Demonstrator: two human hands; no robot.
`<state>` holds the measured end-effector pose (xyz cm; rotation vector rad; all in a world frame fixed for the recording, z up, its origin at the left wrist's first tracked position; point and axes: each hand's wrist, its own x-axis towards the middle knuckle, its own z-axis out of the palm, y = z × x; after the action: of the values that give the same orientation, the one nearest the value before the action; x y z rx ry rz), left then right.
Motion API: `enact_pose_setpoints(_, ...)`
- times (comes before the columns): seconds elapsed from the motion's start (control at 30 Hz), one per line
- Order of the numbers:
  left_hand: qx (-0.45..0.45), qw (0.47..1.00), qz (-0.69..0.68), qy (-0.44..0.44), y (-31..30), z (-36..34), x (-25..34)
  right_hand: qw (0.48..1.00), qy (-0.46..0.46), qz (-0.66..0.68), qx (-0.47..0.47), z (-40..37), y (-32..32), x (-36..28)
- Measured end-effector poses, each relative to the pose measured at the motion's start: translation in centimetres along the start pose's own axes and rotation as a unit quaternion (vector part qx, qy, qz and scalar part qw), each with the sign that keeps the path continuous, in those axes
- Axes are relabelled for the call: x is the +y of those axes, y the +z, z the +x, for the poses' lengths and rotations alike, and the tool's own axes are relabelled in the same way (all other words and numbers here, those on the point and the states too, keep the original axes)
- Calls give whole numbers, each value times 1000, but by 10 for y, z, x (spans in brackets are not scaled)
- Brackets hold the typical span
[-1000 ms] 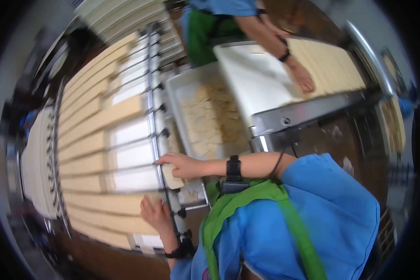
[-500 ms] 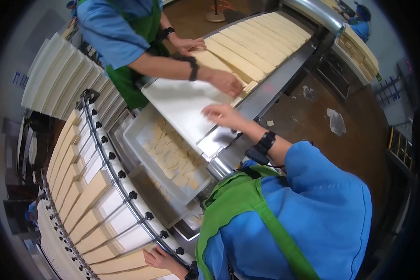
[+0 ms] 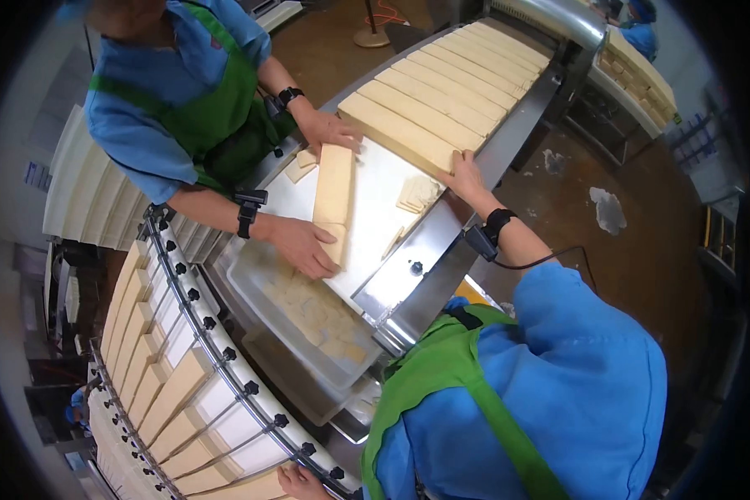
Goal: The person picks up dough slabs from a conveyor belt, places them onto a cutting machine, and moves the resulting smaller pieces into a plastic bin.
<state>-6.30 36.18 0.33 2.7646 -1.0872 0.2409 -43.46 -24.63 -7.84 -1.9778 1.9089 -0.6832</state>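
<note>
My right hand (image 3: 465,173) is at the near right end of the front cream block (image 3: 404,137), a long stack of thin dough-like sheets. Its thumb lies against the face and its fingers are on the end. At the bottom edge, my left hand (image 3: 300,483) touches the end of another long block (image 3: 254,487) on the curved conveyor; its fingers look extended, and part of the hand is cut off. Across the white belt (image 3: 373,187), a co-worker's two hands hold a separate block (image 3: 333,187) at both ends. Loose thin squares (image 3: 417,193) lie near my right hand.
More long blocks (image 3: 467,75) lie side by side farther up the belt. Below it stands a translucent bin (image 3: 254,287) of loose squares. A railed curved conveyor (image 3: 225,354) carries blocks at left. A metal guard (image 3: 404,271) edges the near belt end.
My right hand has moved up and right from over the white belt to the front block. The co-worker now holds a block turned lengthwise, nearer the bin. My left hand has shifted slightly down and right.
</note>
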Motion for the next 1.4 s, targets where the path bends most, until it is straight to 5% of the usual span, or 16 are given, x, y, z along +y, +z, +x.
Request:
enact_pose_setpoints(0.1,25,998,-60,-3,-10,25,56,999,18,-26,-23,11,0,-6)
enact_pose_setpoints(0.17,42,988,-86,120,-5,64,108,999,20,-39,-30,19,0,-9)
enact_pose_setpoints(0.23,-3,966,-218,139,18,107,166,998,20,-56,-36,18,-1,-12)
enact_pose_setpoints(0.5,-9,841,-345,417,118,264,443,994,-40,-63,-73,22,-8,-11)
enact_pose_setpoints(0.77,-68,896,-198,392,226,416,626,992,-75,-39,-90,23,-19,-14)
enact_pose_setpoints(1.07,-184,936,-50,297,206,436,645,992,-88,-12,-93,21,-18,-11)
enact_pose_setpoints(1.33,-194,973,3,123,136,381,492,943,-228,63,-234,33,-33,-25)
enact_pose_setpoints(1.4,-195,974,-70,92,131,360,448,938,-188,34,-288,39,-16,-24)
